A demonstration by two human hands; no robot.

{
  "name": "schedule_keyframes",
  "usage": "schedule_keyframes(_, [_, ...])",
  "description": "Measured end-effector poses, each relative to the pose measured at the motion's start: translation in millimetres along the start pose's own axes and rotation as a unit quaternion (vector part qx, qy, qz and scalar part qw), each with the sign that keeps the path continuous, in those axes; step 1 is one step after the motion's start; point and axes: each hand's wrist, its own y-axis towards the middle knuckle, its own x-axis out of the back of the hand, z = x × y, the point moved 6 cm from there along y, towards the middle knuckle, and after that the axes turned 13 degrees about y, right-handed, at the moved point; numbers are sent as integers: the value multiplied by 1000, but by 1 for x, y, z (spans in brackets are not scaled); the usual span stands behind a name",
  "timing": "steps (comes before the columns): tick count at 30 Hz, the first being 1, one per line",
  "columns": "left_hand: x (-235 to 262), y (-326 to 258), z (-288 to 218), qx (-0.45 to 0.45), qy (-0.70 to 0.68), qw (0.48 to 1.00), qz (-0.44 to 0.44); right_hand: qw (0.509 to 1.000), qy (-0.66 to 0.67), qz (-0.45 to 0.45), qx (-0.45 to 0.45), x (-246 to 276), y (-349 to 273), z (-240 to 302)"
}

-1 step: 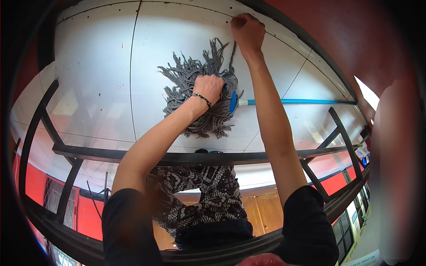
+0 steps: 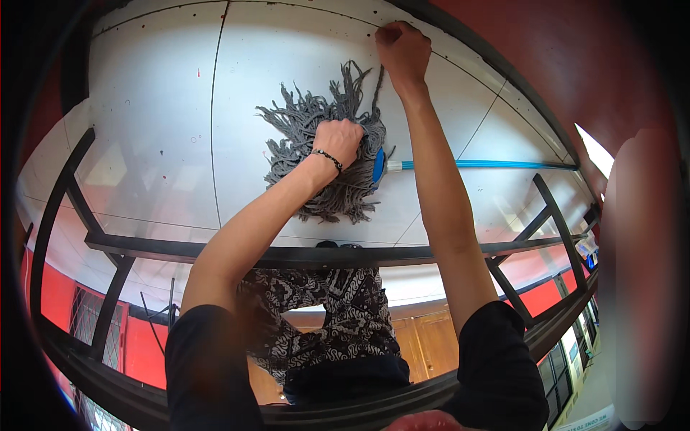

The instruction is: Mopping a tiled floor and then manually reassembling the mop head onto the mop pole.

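Note:
A grey string mop head (image 2: 295, 118) lies spread on the white tiled floor (image 2: 151, 144), its strands fanned out mostly to the left. My left hand (image 2: 338, 142) is closed on the mop head near its blue plastic socket (image 2: 378, 165); the palm side is hidden. Farther up and to the right, my right hand (image 2: 403, 49) makes a fist. One long grey strand (image 2: 379, 86) runs from the mop up to this fist, apparently gripped in it, though its end is hidden. The blue handle (image 2: 496, 164) stretches right from the socket, passing behind my right forearm.
A dark bar (image 2: 180, 248) crosses between my body and the mop, with angled dark frame pieces (image 2: 557, 215) at both sides. Beyond the floor's far right edge rises a dark red wall (image 2: 546, 57). Small dark and red specks mark the tiles.

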Motion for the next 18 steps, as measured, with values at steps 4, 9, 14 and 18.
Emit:
schedule_keyframes(4, [0,2,3,4,-4,1000,13,1000,11,-12,11,2,-1,3])
schedule_keyframes(9, [0,2,3,0,-6,1000,7,1000,4,12,13,1,-1,2])
schedule_keyframes(14, [-2,1,4,4,2,1000,-8,998,3,-7,56,1,-3,4])
schedule_keyframes(18, [-2,1,5,0,-2,999,-32,998,8,-21,58,2,-5,-1])
